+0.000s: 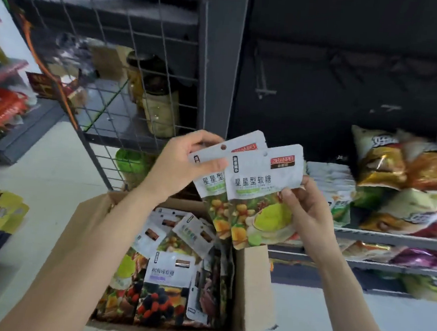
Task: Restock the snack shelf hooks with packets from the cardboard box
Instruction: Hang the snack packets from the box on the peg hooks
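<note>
My left hand pinches the rear white fruit-printed gummy packet by its top; my right hand pinches the front packet; both above the open brown cardboard box of packets.

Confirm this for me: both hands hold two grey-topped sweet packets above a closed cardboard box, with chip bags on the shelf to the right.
One thing is wrong: the cardboard box is open, its flaps up and packets showing inside, as the head view shows. The left hand and right hand do hold the two packets above it, chip bags on the right.
</note>
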Motion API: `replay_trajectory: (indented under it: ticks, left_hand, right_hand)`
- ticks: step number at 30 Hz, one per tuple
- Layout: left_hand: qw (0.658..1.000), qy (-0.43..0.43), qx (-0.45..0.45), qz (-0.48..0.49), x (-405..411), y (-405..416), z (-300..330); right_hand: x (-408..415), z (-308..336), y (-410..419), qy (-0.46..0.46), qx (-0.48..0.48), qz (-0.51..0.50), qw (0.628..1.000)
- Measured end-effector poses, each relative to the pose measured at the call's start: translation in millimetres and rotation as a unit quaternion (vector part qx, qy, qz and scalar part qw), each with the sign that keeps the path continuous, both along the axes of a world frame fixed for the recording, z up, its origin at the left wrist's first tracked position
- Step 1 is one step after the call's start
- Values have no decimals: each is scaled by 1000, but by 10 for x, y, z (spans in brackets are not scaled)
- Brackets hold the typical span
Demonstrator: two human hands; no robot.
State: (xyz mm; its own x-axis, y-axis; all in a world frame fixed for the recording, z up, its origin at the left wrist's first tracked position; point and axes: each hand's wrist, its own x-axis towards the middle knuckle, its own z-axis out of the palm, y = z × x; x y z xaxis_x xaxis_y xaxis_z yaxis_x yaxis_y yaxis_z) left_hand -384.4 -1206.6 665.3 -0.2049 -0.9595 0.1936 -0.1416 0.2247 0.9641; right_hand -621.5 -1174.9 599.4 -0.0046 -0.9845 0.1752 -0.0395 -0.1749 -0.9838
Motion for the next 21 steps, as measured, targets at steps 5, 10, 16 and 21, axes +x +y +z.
replay_trajectory:
  ticks: [5,10,16,21]
  left_hand:
    - [977,196,73,38,-901,-179,-132]
    - [977,176,55,104,-1801,-331,-194]
    - [983,102,-21,152,-2517,-570,-130]
    - [977,30,-88,190,-2720,-788,-106]
  right_hand:
    - [-492,-36,-71,2,-61,-154,986]
    - [-1202,-140,-171,31,-72,-176,981]
    - [-1887,-110,-365,52,-83,-169,981]
    - [-2037,-91,-571,88,-115,-142,979]
